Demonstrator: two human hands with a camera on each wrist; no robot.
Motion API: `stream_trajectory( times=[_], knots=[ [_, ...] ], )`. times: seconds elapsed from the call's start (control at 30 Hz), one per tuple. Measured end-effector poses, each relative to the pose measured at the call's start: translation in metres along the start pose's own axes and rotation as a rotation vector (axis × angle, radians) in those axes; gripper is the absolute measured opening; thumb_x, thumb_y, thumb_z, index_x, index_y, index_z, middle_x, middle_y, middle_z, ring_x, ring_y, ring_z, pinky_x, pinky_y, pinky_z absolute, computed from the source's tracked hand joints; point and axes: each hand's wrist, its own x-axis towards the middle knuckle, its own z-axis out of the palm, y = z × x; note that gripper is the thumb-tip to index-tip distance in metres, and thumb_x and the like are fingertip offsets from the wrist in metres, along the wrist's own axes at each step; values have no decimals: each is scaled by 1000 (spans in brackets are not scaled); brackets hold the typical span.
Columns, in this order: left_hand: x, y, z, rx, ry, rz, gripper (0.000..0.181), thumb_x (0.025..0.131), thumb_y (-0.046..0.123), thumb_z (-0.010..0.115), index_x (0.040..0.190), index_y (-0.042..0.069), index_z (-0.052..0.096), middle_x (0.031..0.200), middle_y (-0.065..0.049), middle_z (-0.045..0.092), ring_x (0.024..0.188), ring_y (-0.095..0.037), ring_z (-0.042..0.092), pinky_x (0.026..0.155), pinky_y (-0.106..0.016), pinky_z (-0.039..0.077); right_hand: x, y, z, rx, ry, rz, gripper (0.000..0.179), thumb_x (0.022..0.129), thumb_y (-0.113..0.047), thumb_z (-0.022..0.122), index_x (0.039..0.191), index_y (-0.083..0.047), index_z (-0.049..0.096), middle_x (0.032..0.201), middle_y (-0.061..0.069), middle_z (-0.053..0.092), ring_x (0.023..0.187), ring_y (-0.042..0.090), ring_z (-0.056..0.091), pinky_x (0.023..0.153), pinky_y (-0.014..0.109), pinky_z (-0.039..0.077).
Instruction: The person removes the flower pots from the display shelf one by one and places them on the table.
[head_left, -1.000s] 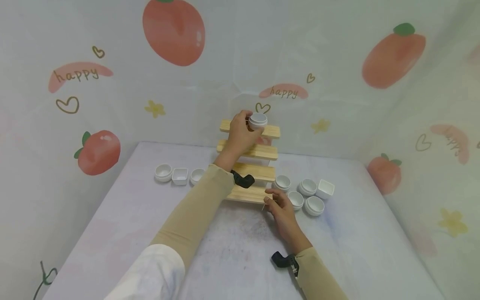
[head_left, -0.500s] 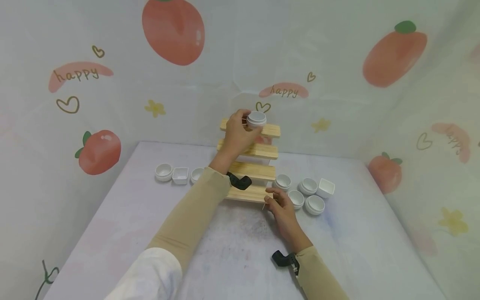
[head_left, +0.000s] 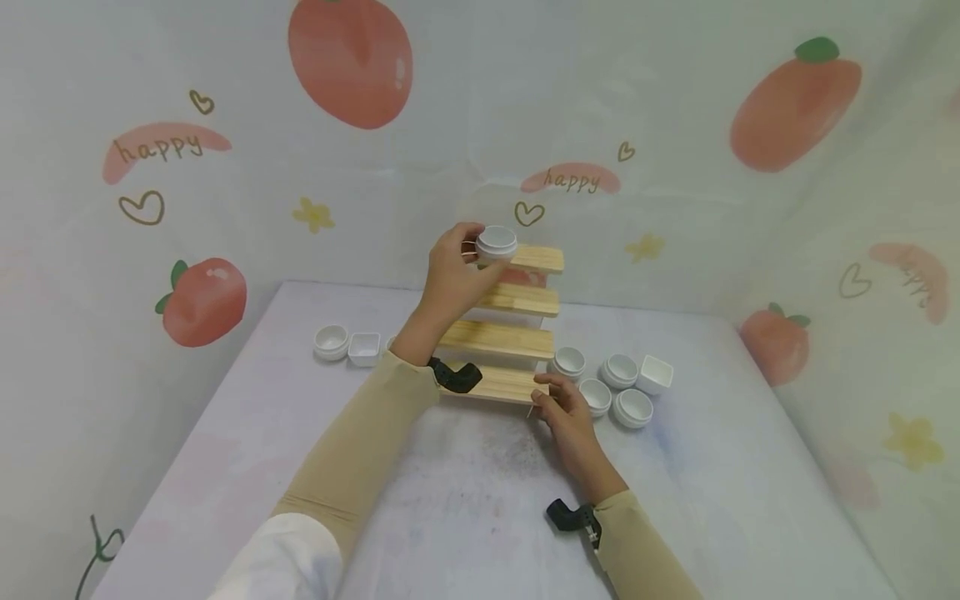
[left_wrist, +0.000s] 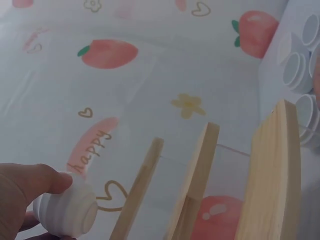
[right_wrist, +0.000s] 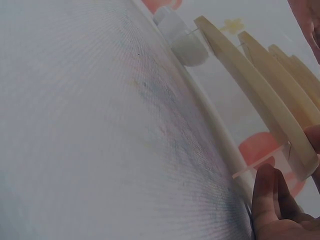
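My left hand (head_left: 455, 275) pinches a small round white bowl (head_left: 497, 242) at the top tier of a wooden stepped display rack (head_left: 517, 342). The left wrist view shows this bowl (left_wrist: 67, 207) upright, with the thumb on its side and an apparent gap between it and the nearest plank (left_wrist: 142, 190). Low on the rack, my right hand (head_left: 572, 425) grips the right end of the bottom plank. In the right wrist view its fingers (right_wrist: 265, 187) lie by the clear side panel (right_wrist: 262, 160), below that plank. My left hand and arm hide the rack's left end.
Several white bowls, round ones (head_left: 632, 408) and a square one (head_left: 655, 375), stand on the table right of the rack. More bowls stand to the left, including a round one (head_left: 331, 342) and a square one (head_left: 365, 349). A printed curtain (head_left: 420, 183) hangs behind.
My left hand has moved left along the top tier, carrying the round bowl. The right hand keeps its place on the bottom plank.
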Motion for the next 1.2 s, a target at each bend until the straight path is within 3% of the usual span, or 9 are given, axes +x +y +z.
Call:
stream_trajectory(
  times=[0.57, 1.2],
  knots=[
    [-40, -12, -41, 10, -6, -51, 58, 91, 19, 85, 138, -2, 59, 136, -18, 64, 123, -30, 65, 105, -39, 57, 0, 0, 1, 21, 8, -11, 34, 102, -2, 65, 135, -2, 62, 124, 12, 60, 103, 17, 62, 85, 27, 59],
    [-69, -27, -59, 24, 17, -75, 56, 88, 15, 88, 134, -3, 63, 132, -18, 66, 120, -33, 67, 103, -43, 58, 1, 3, 0, 11, 3, -4, 33, 102, -4, 65, 135, -3, 63, 127, 13, 60, 105, 18, 62, 86, 26, 58]
  ],
)
